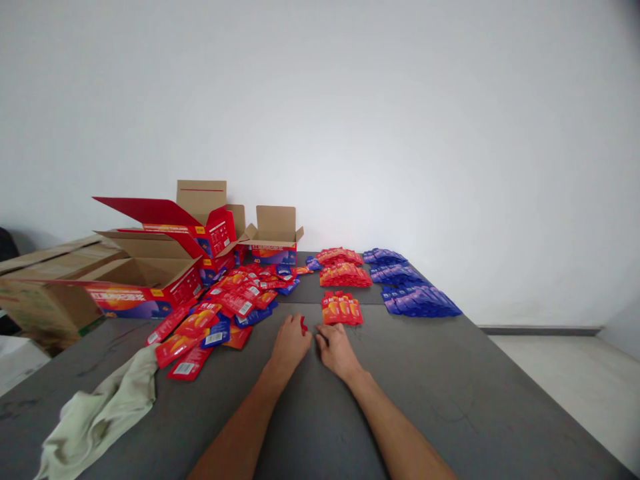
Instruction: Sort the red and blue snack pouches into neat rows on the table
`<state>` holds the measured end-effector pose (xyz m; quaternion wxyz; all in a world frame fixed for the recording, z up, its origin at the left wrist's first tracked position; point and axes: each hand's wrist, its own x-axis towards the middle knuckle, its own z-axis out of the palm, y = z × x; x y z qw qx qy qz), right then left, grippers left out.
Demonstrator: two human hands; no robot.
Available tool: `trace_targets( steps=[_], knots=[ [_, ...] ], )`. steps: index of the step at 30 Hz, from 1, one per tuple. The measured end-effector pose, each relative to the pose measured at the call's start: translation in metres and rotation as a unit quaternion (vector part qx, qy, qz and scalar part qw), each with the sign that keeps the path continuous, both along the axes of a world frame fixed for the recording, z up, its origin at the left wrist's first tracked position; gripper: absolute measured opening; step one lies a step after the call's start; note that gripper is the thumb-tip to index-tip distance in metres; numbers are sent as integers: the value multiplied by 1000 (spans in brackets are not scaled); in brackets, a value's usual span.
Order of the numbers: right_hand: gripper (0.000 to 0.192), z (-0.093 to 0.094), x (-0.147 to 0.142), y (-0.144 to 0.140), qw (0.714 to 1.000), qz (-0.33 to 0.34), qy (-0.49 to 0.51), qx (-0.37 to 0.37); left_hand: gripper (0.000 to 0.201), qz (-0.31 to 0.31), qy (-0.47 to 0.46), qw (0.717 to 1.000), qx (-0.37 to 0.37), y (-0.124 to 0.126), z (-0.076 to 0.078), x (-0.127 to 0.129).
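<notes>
Both hands are down on the grey table (450, 387), knuckles up, close together near the middle. The left hand (290, 343) has its fingers curled around a small red sachet (303, 325); only a sliver of it sticks out past the fingertips on the right-hand side, so I honestly can't tell which way its long axis runs. The right hand (336, 348) lies just beside it, fingers bent loosely, and I can't tell if it's pinching anything.

Just past the right hand's fingertips there's a neat little row of red sachets (342, 311), flat glossy foil rectangles, long sides running away from the person. Behind that are more red stacks (345, 275), and to the right a line of blue sachets (417, 299), same shiny flat shape, fanned out toward the wall.

Left of the hands is a messy loose heap of red and blue packets (220, 317) pointing every which way. Further left are open cardboard cartons (150, 277) with red printed sides, flaps up. A crumpled pale green cloth (100, 413) lies at the near left corner.
</notes>
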<state>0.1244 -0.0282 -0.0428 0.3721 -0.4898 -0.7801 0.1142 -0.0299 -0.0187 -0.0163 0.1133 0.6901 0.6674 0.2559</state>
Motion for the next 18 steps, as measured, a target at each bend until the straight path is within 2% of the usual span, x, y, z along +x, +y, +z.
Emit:
trace_targets(
  steps=[3, 5, 8, 11, 13, 15, 18],
  knots=[
    [32, 1, -3, -2, 999, -4, 27, -22, 38, -28, -136, 989, 43, 6, -2, 4],
    [34, 1, -4, -2, 998, -10, 47, -43, 34, -43, -232, 971, 30, 8, -4, 6],
    [38, 1, -6, -3, 994, -27, 83, -71, 27, -59, -367, 928, -3, 10, -6, 6],
    [41, 0, -6, -1, 987, -33, 135, -84, 30, -73, -470, 879, -19, 10, -6, 6],
    [41, 1, -5, 0, 981, -38, 172, -85, 31, -77, -518, 850, -47, 8, -6, 7],
    [40, 4, -3, 1, 976, -44, 200, -79, 30, -86, -541, 834, -72, 6, -5, 9],
    [40, 9, -1, 0, 969, -48, 233, -69, 29, -103, -534, 836, -75, 3, -2, 11]
  ],
)
